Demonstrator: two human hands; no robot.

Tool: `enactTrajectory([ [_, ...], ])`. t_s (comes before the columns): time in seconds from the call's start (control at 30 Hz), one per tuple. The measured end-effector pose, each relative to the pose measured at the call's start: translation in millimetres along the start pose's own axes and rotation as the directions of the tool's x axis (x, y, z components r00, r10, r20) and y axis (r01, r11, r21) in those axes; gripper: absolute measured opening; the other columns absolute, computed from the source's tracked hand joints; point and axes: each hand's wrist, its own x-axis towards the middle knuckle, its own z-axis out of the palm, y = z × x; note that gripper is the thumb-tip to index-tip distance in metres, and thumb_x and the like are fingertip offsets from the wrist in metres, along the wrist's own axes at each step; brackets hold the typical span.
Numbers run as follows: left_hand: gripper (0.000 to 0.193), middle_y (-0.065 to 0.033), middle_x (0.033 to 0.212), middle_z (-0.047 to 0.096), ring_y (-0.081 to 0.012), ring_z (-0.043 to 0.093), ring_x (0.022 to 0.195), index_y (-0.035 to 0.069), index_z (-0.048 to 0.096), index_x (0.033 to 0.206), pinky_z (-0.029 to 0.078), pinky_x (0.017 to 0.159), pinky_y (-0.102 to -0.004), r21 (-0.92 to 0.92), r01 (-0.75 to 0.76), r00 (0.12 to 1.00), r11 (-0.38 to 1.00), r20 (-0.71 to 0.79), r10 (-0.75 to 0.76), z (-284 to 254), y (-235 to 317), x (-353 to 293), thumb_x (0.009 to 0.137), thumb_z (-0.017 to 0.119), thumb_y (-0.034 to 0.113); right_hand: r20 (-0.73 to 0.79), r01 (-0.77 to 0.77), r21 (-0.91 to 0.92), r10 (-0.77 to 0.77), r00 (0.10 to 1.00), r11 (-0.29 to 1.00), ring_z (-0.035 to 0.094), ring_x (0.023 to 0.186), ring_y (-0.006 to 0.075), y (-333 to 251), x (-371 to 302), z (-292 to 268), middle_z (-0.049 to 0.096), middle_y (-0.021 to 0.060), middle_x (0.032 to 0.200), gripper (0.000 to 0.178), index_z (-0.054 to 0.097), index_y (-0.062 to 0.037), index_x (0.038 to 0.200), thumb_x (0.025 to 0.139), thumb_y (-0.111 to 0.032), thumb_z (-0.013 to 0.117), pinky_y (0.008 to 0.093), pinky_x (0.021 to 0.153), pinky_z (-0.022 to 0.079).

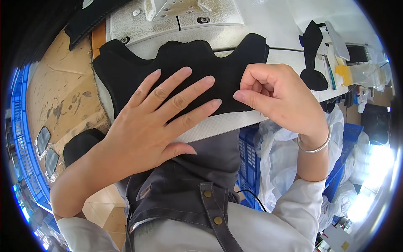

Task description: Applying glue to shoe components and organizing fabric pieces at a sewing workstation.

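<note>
A black shaped fabric piece (201, 52) with a scalloped far edge lies on the white work surface in front of me. My left hand (155, 113) rests flat across its left and middle part, fingers spread and thumb out toward the near edge. Over its right part, my right hand (277, 94) has its fingers curled in, with the thumb near the bent index finger. Whatever sits between those fingertips, if anything, cannot be made out.
A pale metal machine base (189, 27) borders the far side. Worn cardboard (63, 84) covers the left. At right lie another narrow black piece (310, 54) and a slim pointed tool (330, 72). Below are a blue crate (248, 153) and clear plastic bags (281, 161).
</note>
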Motion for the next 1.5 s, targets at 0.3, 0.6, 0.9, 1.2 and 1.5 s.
enactTrajectory([
  [0.3, 0.066, -0.0101, 0.149, 0.032, -0.0353, 0.028, 0.137, 0.02, 0.045, 0.138, 0.02, 0.11, -0.0527, -0.029, -0.001, 1.0, 1.0, -0.002, 0.001, -0.3, -0.3, -1.0, 0.082, 0.05, 0.056, -0.112, 0.039, -0.075, -0.048, 0.993, 0.996, 0.057, 0.051, 0.0226, 1.5, -7.8, 11.6, 0.058, 0.011, 0.058, 0.017, 0.057, 0.0003, 0.074, 0.079, -0.012, 0.068, 0.0315, 0.05, 0.042],
  [0.6, 0.065, -0.0091, 0.15, 0.031, -0.0328, 0.029, 0.137, 0.023, 0.046, 0.137, 0.021, 0.11, -0.0512, -0.054, 0.009, 0.999, 0.998, -0.035, -0.011, -0.8, -0.9, -3.0, 0.079, 0.055, 0.051, -0.364, -0.003, -0.522, -0.22, 0.905, 0.853, 0.058, 0.063, 0.029, -5.3, -23.9, 27.8, 0.058, 0.0123, 0.077, 0.029, 0.056, -0.0021, 0.091, 0.077, -0.021, 0.073, 0.0371, 0.053, 0.044],
  [0.9, 0.086, -0.0168, 0.151, 0.026, -0.0325, 0.027, 0.139, -0.002, 0.028, 0.143, 0.023, 0.112, -0.046, -0.22, 0.076, 0.97, 0.972, -0.212, -0.123, 8.7, -2.9, -7.3, 0.078, 0.065, 0.04, -0.618, -0.059, -0.529, -0.337, 0.71, 0.846, 0.054, 0.082, 0.0305, 13.0, -29.9, 65.7, 0.052, 0.0147, 0.095, 0.059, 0.049, 0.0035, 0.118, 0.072, -0.018, 0.078, 0.0364, 0.071, 0.046],
  [1.2, 0.058, -0.0172, 0.139, 0.045, -0.0287, 0.047, 0.127, -0.002, 0.047, 0.132, 0.036, 0.105, -0.0425, 0.285, 0.119, 0.89, 0.951, -0.455, 0.025, -0.3, 3.0, -9.5, 0.079, 0.061, 0.018, -0.606, 0.399, 0.571, 0.041, 0.794, 0.718, 0.061, 0.097, 0.0172, -32.3, -38.8, 62.8, 0.059, 0.0172, 0.116, 0.082, 0.01, -0.0043, 0.147, 0.083, 0.006, 0.059, 0.0237, 0.076, 0.049],
  [1.5, 0.049, -0.0217, 0.121, 0.059, -0.0337, 0.059, 0.111, -0.009, 0.056, 0.119, 0.046, 0.095, -0.0413, 0.325, 0.489, 0.739, 0.809, -0.648, -0.186, -91.1, -24.4, -74.6, 0.07, 0.053, -0.006, -0.641, 0.448, -0.068, -0.383, 0.665, 0.891, 0.061, 0.081, 0.0199, 6.4, -35.0, 66.4, 0.064, 0.015, 0.096, 0.048, 0.05, 0.0011, 0.126, 0.08, 0.005, 0.059, 0.0286, 0.068, 0.049],
])
